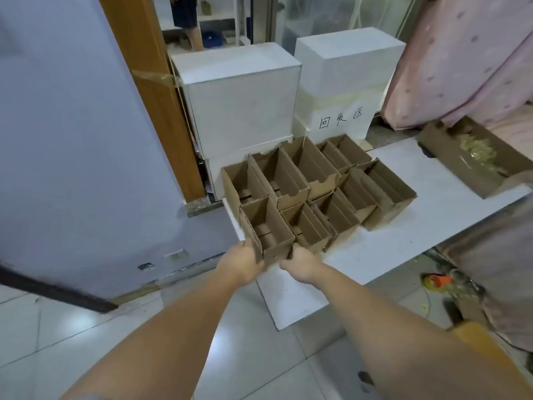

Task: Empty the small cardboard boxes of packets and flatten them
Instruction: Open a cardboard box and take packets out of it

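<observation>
We see both arms stretched forward over a tiled floor to a low white board (403, 241) crowded with open, small cardboard boxes (314, 180) set side by side in rows. The left hand (242, 262) and the right hand (300, 262) grip the near end of the nearest box (266, 228), one at each corner; its interior looks empty. Behind the rows stand two white blocks, the left block (239, 96) plain, the right block (346, 73) bearing a handwritten paper label (340, 121). A long cardboard tray (461, 157) holding something yellowish lies at the board's far right, beside pink patterned fabric (467, 53)
</observation>
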`<state>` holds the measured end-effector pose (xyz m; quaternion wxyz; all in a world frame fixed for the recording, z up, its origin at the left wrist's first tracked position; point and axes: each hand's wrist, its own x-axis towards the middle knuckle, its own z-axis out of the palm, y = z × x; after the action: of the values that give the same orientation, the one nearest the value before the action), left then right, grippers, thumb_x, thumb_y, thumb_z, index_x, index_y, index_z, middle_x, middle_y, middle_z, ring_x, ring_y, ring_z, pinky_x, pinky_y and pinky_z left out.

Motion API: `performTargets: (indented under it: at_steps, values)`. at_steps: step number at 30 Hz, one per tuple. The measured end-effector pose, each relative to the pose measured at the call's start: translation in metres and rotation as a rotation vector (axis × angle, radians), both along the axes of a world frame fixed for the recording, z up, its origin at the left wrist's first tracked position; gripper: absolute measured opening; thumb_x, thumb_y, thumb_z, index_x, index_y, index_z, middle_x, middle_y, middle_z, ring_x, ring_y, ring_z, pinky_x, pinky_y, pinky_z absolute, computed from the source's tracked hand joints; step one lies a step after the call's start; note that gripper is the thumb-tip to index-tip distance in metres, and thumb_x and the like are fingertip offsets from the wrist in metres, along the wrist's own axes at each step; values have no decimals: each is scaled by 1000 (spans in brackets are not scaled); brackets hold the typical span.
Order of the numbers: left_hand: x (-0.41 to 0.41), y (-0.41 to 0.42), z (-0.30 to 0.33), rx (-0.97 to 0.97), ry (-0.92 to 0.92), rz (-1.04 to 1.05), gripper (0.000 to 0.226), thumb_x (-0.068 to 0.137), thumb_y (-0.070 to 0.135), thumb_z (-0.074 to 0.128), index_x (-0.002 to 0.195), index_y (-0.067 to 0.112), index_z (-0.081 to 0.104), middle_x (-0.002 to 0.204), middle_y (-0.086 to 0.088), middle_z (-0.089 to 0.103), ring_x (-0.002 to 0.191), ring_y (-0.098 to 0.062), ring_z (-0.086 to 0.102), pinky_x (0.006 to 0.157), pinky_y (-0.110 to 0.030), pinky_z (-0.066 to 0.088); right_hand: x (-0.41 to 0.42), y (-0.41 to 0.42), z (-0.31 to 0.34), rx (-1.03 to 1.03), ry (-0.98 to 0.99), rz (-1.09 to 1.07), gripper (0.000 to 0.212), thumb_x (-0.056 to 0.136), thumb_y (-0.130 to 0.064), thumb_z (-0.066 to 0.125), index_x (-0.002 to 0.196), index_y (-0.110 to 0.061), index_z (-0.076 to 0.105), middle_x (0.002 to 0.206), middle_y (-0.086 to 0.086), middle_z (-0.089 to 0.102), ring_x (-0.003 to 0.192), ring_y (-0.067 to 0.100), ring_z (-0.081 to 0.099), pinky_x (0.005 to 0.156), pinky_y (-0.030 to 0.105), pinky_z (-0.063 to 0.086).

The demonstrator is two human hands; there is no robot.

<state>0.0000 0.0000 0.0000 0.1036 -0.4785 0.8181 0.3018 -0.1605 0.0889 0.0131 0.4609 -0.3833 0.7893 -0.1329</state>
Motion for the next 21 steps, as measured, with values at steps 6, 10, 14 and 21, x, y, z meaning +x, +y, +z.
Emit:
performTargets:
  at_steps: [6,10,14,21]
  values:
    - [-1,15,-11,36,168,118,84,101,38,65,165,17,15,153,-9,49,134,-29,53,112,-43,46,1,1,-14,-32,53,-9,47,96,-24,57,136,-7,38,113,11,62,96,26,60,66,32,48]
    - [13,26,-11,30,263,164,77,102,30,65,164,28,20,151,-1,55,133,-22,56,108,-34,46,5,3,-19,-47,71,15,36,97,-26,61,122,-11,40,114,15,64,97,29,65,73,41,55]
    - [14,35,-10,44,212,160,79,109,28,54,167,26,0,147,-7,58,125,-27,62,99,-34,49,13,0,-28,-99,79,19,73,98,-31,64,157,-15,24,132,14,60,114,31,60,86,40,55]
    - [31,45,-12,9,291,238,66,113,30,42,168,26,6,105,5,59,96,-12,57,83,-31,47,33,12,-18,-338,3,-78,72,104,-19,54,160,-41,16,145,2,56,123,23,58,107,44,49]
